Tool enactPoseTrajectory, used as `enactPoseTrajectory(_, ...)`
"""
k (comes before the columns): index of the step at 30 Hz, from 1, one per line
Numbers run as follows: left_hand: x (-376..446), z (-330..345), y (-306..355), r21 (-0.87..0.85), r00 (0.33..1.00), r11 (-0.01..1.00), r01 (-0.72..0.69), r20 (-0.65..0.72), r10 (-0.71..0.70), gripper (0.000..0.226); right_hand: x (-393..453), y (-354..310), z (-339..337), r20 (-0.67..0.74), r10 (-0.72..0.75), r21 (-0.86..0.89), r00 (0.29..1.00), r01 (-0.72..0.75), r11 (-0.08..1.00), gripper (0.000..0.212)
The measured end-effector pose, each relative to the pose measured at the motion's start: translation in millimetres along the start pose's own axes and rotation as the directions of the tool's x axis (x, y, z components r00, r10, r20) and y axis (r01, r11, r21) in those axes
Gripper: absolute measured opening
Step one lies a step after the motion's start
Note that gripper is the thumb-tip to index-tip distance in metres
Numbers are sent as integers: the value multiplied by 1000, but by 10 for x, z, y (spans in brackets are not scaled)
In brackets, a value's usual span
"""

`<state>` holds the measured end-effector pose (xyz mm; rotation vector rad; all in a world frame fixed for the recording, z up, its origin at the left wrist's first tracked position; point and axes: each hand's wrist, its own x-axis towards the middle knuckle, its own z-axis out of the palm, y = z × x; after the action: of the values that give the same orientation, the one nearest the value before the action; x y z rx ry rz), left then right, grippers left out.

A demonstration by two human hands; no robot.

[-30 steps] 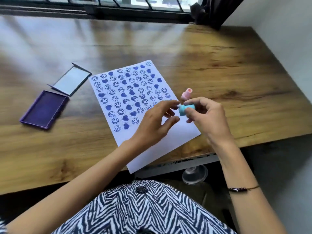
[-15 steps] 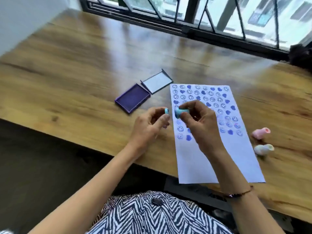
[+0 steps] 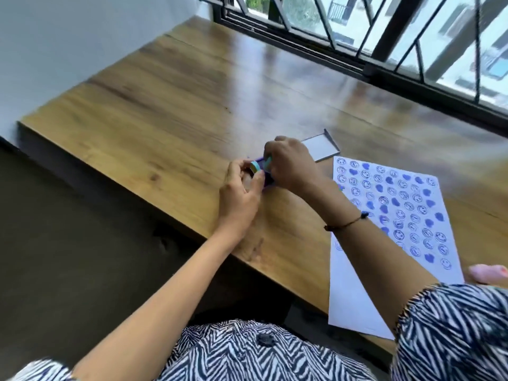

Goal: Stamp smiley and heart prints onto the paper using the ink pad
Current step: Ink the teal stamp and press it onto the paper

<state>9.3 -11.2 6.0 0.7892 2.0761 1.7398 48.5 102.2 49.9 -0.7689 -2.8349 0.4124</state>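
A white paper (image 3: 354, 292) covered with blue smiley and heart prints lies at the right on the wooden table (image 3: 170, 125). My right hand (image 3: 291, 166) holds a small blue stamp (image 3: 268, 162) down over the purple ink pad (image 3: 268, 182), which is mostly hidden beneath both hands. My left hand (image 3: 242, 193) pinches the stamp's small blue cap (image 3: 62, 166) beside it. The pad's open lid (image 3: 321, 147) shows just behind my right hand.
A pink stamp (image 3: 486, 273) lies at the right edge beside the paper. The table's near edge runs diagonally below my hands. A barred window (image 3: 384, 37) lines the far side, a white wall (image 3: 68, 37) the left.
The cap has come off the blue stamp into my left hand. Both hands moved left from above the paper to the ink pad, and the camera swung left.
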Motion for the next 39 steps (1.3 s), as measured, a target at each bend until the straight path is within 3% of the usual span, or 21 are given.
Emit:
enactPoseTrajectory(5, -20, -25, 34, 1, 1000, 1000, 7, 1, -7, 28, -65, -9, 113, 0, -105, -64, 994, 105, 992, 14)
enactPoseTrajectory(13, -31, -44, 65, -25, 999, 999, 42, -7, -42, 28, 72, -13, 11, 118, -174, -111, 978, 187, 976, 9)
enactPoseTrajectory(19, -52, -47, 94, -33, 1000, 999, 24, 6, -24, 35, -55, -10, 81, 36, -199, -141, 979, 202, 969, 15)
enactPoseTrajectory(22, -88, -30, 115, -25, 1000, 1000, -16, -3, 16, 35, -31, -15, 47, 45, -108, -35, 993, 110, 993, 12)
enactPoseTrajectory(25, -182, 26, 169, -28, 993, 994, -108, 40, 109, 37, -111, 118, -100, -53, 86, 247, 995, -71, 966, 16)
enactPoseTrajectory(27, -281, 103, 204, -62, 981, 990, -129, 139, 136, 35, -343, 263, -246, -151, 259, 439, 954, -170, 882, 16)
enactPoseTrajectory(30, -439, 314, 256, -94, 913, 989, -115, 383, 143, 23, -917, 516, -446, -115, 462, 593, 879, -312, 742, 15)
enactPoseTrajectory(34, -627, 575, 312, -79, 793, 980, -183, 577, 195, 27, -1678, 698, -535, -69, 601, 607, 797, -444, 659, 16)
enactPoseTrajectory(39, -713, 715, 272, -82, 696, 954, -289, 666, 268, 42, -2064, 682, -439, -136, 580, 404, 803, -490, 773, 13)
